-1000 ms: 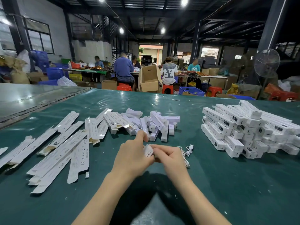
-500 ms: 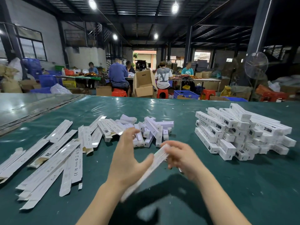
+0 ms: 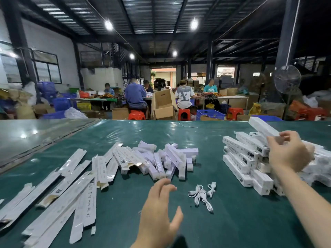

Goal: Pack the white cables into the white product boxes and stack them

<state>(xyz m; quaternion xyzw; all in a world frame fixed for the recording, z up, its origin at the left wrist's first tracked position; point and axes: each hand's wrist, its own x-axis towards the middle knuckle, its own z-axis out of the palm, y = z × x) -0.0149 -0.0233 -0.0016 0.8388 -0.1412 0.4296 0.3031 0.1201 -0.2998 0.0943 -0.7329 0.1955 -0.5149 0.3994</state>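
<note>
The right hand (image 3: 288, 154) is up at the stack (image 3: 241, 158) on the right side of the bench (image 3: 232, 221). Its fingers curl round 1 long white box (image 3: 262, 127), which points up and to the left over the top of the stack. The picture is blurry there, so I think it is being put down, but I am not sure.

The left hand (image 3: 159, 210) hangs low over the bench with its fingers spread and holds nothing.

The white cables (image 3: 201, 194) lie loose on the bench between the 2 hands. They are near the left hand, a little to its right. The right hand is well apart from them. The bunch runs from far-left to near-right.

I think the left hand should pick them up next. The flat boxes (image 3: 62, 190) wait on the left.
</note>
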